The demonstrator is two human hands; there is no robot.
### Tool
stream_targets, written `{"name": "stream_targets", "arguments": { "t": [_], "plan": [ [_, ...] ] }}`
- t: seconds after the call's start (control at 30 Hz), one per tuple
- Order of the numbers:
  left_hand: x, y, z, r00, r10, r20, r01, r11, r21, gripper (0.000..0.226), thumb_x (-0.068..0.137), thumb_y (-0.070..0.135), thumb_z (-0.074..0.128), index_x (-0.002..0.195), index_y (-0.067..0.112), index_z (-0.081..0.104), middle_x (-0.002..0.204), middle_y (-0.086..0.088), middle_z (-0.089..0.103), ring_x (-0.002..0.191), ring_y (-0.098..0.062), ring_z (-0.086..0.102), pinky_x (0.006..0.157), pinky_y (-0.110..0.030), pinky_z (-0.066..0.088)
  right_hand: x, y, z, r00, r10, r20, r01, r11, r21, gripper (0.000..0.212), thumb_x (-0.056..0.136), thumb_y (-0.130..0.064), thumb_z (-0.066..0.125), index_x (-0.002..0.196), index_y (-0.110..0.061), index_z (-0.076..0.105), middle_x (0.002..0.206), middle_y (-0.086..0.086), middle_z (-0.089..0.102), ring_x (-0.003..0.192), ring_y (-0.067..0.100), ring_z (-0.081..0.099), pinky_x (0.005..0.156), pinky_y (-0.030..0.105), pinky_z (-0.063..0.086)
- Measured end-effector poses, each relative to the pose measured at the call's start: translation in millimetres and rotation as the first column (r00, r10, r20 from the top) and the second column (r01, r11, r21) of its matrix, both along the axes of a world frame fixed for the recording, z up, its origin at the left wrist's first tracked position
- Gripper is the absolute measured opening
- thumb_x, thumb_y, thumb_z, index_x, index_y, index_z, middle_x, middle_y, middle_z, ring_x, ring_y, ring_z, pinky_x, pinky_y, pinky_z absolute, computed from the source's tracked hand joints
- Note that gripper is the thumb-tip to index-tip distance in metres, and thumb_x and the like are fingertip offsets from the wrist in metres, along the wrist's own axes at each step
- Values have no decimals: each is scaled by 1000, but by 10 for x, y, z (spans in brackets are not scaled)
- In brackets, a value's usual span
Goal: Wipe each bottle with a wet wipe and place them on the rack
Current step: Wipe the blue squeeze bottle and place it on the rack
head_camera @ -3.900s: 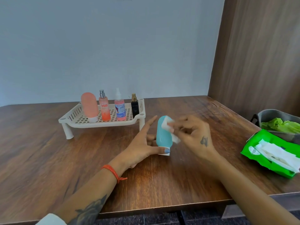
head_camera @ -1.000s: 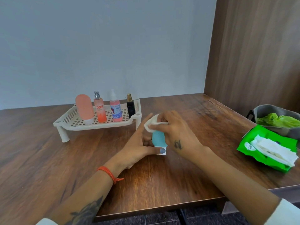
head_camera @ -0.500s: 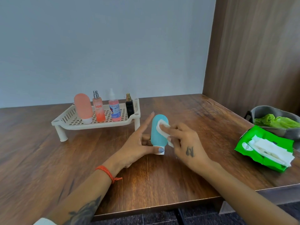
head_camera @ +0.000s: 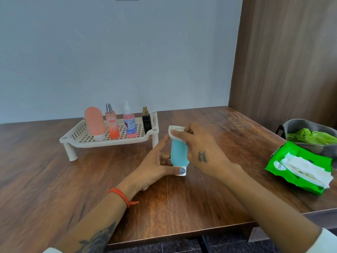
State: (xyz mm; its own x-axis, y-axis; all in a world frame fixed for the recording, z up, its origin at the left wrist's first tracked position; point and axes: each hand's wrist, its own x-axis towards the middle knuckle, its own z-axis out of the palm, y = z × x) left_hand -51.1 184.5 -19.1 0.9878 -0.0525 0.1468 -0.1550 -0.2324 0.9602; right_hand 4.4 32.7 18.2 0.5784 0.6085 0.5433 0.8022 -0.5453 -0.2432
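Four bottles already stand on the rack (head_camera: 109, 141), beyond the left hand (head_camera: 155, 167) and off to its left: peach tube (head_camera: 94, 122), orange spray (head_camera: 112, 123), pink spray (head_camera: 129, 123), black vial (head_camera: 146, 121).

Head view: teal bottle (head_camera: 179, 152) stands on the tabletop (head_camera: 54, 179) between both hands, cap-down, white cap (head_camera: 181, 172) touching the wood, rounded end up. Long axis vertical, slight lean at most.

Left hand grips low: thumb across the cap, index finger stretched up the bottle's left side. Right hand (head_camera: 202, 148) pinches the wipe (head_camera: 175, 132) over the bottle's top, fingers curled round wipe and bottle top. Both hands clamped, neither free.

Wipe pack (head_camera: 284, 161) lies open beyond the right hand, to its right, grey bin (head_camera: 299, 125) with green liner behind it.

Risks, my guess: narrow cap base plus downward wiping from the top could tip or skid the bottle if the left thumb loosens. Wet surface may slip during the lift to the rack. Free rack space looks to be in front of the row, so a careless placement could knock the black vial.
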Motion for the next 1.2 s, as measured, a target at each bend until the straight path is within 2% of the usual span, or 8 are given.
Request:
{"name": "stream_targets", "arguments": {
  "t": [0.1, 0.27, 0.33, 0.4, 0.5, 0.73, 0.87, 1.2],
  "plan": [
    [17, 14, -10, 1000, 1, -12, -1, 1000, -20, 106, 73, -2, 75, 145, 45, 13, 110, -9, 72, 101, -25, 69, 99, -41, 49, -79, 7, -3, 996, 1, 90, 14, 987, -162, 65, 83, -5, 63, 141, -22, 37, 113, 7, 43, 98, 16, 40, 76, 18, 33],
    [26, -3, -2, 1000, -4, 13, 5, 997, -74, 108, 73, -10, 73, 147, 46, 16, 124, 8, 64, 108, -18, 66, 94, -34, 52, -109, -95, -257, 965, 111, 236, -72, 984, -165, 74, 38, 5, 88, 107, -12, 69, 81, 7, 56, 69, 20, 54, 52, 26, 47],
    [20, -14, 11, 1000, 10, 8, -9, 999, -48, 109, 73, -11, 72, 146, 48, 16, 104, 24, 69, 101, -8, 67, 88, -28, 54, -132, -139, -306, 961, 191, 199, -156, 971, -180, 66, 48, 8, 82, 108, -16, 68, 82, 4, 53, 70, 18, 51, 54, 27, 48],
    [12, -22, 17, 1000, 18, 0, -18, 1000, -10, 110, 73, -9, 73, 145, 50, 14, 91, 19, 73, 93, -8, 68, 84, -24, 53, -123, -205, -334, 962, 239, 133, -214, 960, -179, 56, 62, 8, 75, 110, -19, 68, 87, 2, 52, 77, 17, 51, 60, 26, 50],
    [-5, -30, 20, 1000, 16, -7, -16, 1000, 4, 112, 72, -6, 76, 144, 51, 11, 101, -5, 75, 96, -20, 69, 93, -29, 50, -35, -305, -302, 968, 246, -42, -247, 969, -25, 42, 74, 8, 62, 103, -20, 72, 90, -3, 54, 82, 9, 51, 70, 13, 41],
    [1, -14, 31, 1000, -4, -21, 4, 1000, 3, 104, 74, 3, 76, 143, 50, 14, 110, -5, 72, 104, -20, 68, 98, -30, 46, 232, -215, -178, 996, 9, 87, -38, 936, 349, 31, 79, 4, 61, 100, -15, 72, 87, 3, 60, 76, 11, 53, 66, 6, 37],
    [-19, -19, 18, 1000, -16, -11, 16, 1000, -13, 99, 71, 6, 77, 141, 49, 22, 109, -7, 72, 104, -22, 68, 95, -27, 49, 202, -135, -324, 999, 44, 30, -52, 923, 382, 21, 78, 3, 57, 93, -8, 64, 91, 6, 60, 75, -3, 45, 70, -1, 34],
    [9, -24, 22, 998, 48, -30, -50, 996, -78, 99, 65, 0, 79, 137, 47, 29, 111, -10, 71, 102, -25, 68, 98, -44, 49, 45, -258, -424, 962, 216, -168, -168, 950, 262, 19, 65, 1, 64, 73, -16, 64, 69, -6, 59, 63, 12, 53, 53, 18, 40]
  ]
}}
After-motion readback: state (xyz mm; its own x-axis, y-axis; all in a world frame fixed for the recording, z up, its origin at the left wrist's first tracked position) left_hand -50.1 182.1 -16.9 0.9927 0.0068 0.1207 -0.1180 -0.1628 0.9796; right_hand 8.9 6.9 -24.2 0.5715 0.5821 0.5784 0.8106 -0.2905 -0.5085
